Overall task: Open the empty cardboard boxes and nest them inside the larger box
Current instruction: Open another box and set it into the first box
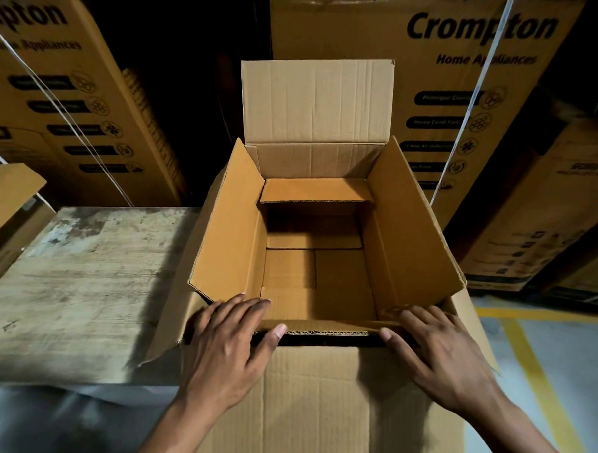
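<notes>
Well beyond the right hand (447, 353), up and to its right, we read "Crompton" in big black letters on the tall carton (370, 86), with "Home Appliances" just beneath. Lower on that face runs a column of black pill labels (437, 121); we catch "Honey Comb" on one, the rest too blurred. Beyond the left hand (227, 342), up and to its left, a second tall carton (43, 59) shows the cut-off "mpton" and "Appliances" under it. Farther right of the right hand, a darker carton (547, 215) carries print we cannot read.
</notes>
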`<move>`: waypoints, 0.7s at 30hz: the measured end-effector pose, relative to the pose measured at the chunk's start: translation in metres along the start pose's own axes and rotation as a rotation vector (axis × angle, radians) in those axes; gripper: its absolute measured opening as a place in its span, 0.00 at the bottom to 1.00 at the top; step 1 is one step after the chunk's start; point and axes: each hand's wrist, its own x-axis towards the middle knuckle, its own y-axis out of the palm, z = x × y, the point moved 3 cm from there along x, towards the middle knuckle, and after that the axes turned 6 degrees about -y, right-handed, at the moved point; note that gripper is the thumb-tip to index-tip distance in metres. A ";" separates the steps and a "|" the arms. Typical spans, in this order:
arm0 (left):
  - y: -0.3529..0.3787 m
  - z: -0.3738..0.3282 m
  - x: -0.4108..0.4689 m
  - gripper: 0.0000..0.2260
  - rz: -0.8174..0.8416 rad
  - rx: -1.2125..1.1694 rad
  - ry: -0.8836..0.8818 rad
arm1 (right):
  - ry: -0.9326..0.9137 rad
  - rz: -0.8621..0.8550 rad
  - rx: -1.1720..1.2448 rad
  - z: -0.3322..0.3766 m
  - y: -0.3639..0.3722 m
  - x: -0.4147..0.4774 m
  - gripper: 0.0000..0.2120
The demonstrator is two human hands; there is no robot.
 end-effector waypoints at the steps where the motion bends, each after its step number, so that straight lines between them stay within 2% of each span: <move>1: -0.001 0.000 0.001 0.27 -0.002 -0.002 -0.002 | -0.001 -0.003 -0.009 0.000 -0.001 0.001 0.26; 7: -0.009 -0.001 0.008 0.27 -0.042 -0.025 0.006 | -0.020 -0.033 -0.035 -0.001 -0.010 0.008 0.25; 21: -0.018 0.003 0.015 0.27 -0.070 -0.031 0.002 | -0.021 -0.039 -0.016 -0.001 -0.026 0.017 0.28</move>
